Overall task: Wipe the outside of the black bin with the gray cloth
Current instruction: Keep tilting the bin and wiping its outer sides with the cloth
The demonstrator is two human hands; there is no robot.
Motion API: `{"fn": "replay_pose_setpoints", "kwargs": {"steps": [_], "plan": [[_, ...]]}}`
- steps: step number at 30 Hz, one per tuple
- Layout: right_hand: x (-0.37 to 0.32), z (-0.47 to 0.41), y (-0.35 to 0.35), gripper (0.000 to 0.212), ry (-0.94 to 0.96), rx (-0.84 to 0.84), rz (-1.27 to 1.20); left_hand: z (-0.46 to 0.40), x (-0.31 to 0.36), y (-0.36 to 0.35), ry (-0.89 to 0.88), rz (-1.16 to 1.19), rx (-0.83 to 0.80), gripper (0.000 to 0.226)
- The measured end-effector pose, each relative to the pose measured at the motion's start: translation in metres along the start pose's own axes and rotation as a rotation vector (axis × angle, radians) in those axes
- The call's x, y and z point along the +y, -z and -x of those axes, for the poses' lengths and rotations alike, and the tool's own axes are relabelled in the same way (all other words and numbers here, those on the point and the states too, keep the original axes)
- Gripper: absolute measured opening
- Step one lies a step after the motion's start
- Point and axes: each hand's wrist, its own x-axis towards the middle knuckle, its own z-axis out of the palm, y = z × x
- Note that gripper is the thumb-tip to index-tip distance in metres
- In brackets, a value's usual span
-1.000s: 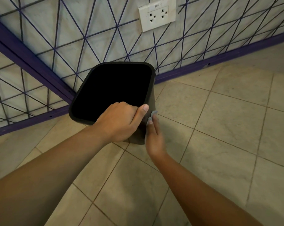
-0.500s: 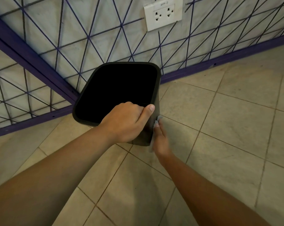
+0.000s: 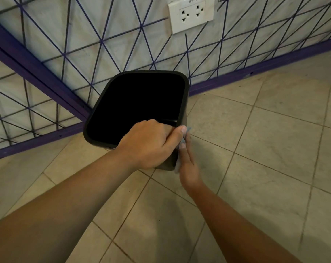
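While the black bin [image 3: 138, 109], standing on the floor tiles [image 3: 255, 149] at 12 o'clock, is gripped at its near rim by the left hand [image 3: 149, 143], the gray cloth [image 3: 182, 143] is pressed flat-fingered by the right hand [image 3: 187, 164] against the 3 o'clock wall; wiping is judged underway, other sides outstanding.

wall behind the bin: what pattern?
Pale wall crossed by purple lines forming triangles, above a purple baseboard strip. Head view, behind the black bin.
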Motion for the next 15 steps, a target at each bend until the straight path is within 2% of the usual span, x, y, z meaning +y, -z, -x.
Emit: {"fn": "replay_pose_setpoints", "kwargs": {"steps": [8, 10, 13, 15], "plan": [[0.000, -0.021, 0.033, 0.043, -0.332, -0.017, 0.339, 0.001, 0.005, 0.004, 0.025, -0.088, -0.036, 0.052], [-0.003, -0.021, 0.040, 0.045, -0.459, 0.093, 0.271, 0.001, 0.006, 0.004, 0.027, -0.079, -0.037, 0.052], [-0.012, -0.028, 0.053, 0.060, -0.579, 0.283, -0.014, 0.001, 0.009, 0.006, 0.050, -0.043, -0.055, 0.052], [-0.023, -0.031, 0.060, 0.058, -0.621, 0.331, -0.157, 0.001, 0.009, 0.006, 0.071, -0.028, -0.057, 0.052]]}}
